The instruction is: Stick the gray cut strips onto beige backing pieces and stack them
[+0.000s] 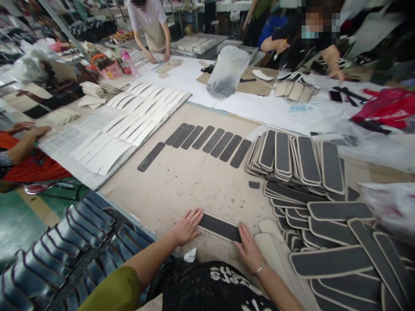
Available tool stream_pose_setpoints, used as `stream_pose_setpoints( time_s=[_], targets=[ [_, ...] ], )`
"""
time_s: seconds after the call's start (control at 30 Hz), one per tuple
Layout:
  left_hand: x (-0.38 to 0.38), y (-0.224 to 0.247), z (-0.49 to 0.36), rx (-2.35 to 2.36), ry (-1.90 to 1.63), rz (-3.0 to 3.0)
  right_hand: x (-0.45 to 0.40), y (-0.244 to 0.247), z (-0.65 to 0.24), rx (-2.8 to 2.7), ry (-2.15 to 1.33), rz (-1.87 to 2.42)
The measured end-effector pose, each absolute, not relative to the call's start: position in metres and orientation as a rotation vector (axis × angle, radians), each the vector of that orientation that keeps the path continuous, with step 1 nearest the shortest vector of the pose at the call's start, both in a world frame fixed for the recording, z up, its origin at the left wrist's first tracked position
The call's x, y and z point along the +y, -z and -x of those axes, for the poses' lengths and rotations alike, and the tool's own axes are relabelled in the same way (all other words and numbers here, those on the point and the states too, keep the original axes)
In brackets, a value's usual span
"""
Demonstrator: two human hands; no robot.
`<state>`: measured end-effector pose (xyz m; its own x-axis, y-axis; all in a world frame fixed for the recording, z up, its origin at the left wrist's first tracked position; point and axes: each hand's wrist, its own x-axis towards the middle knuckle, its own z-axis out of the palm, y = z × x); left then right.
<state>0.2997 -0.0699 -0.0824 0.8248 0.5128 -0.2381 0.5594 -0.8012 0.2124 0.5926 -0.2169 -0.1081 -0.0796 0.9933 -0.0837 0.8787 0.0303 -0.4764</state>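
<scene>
A long dark grey panel (pixel 220 227) with a pale border lies on the beige table covering in front of me. My left hand (pixel 188 226) rests at its left end, fingers stretched out flat and thumb apart. At the right end is my right hand (pixel 250 249), its fingers extended along the edge and its thumb spread. Both hands touch the panel's ends. Beside my right hand is a fanned stack of beige panels (pixel 275 248). Farther right lies a heap of dark panels with beige borders (pixel 330 261). A white scrap (pixel 190 255) sits close to my left wrist.
Several dark narrow strips (pixel 203 137) form a row ahead. Bordered panels (pixel 282 153) stand stacked at right, near a small dark piece (pixel 254 185). White cut pieces (pixel 129 121) cover a board at left. Blue curved pieces (pixel 65 242) hang low left. Co-workers (pixel 149 26) work across the table.
</scene>
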Motion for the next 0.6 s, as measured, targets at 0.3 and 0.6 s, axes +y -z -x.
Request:
stream_pose_setpoints(
  time_s=[0.3, 0.6],
  targets=[
    [-0.070, 0.085, -0.300, 0.848, 0.246, -2.759, -0.189, 0.102, -0.592, -1.431, -0.713, 2.288],
    [-0.072, 0.107, -0.293, 0.829, 0.019, -2.915, -0.182, 0.073, -0.584, -1.156, -0.831, 2.224]
  ],
)
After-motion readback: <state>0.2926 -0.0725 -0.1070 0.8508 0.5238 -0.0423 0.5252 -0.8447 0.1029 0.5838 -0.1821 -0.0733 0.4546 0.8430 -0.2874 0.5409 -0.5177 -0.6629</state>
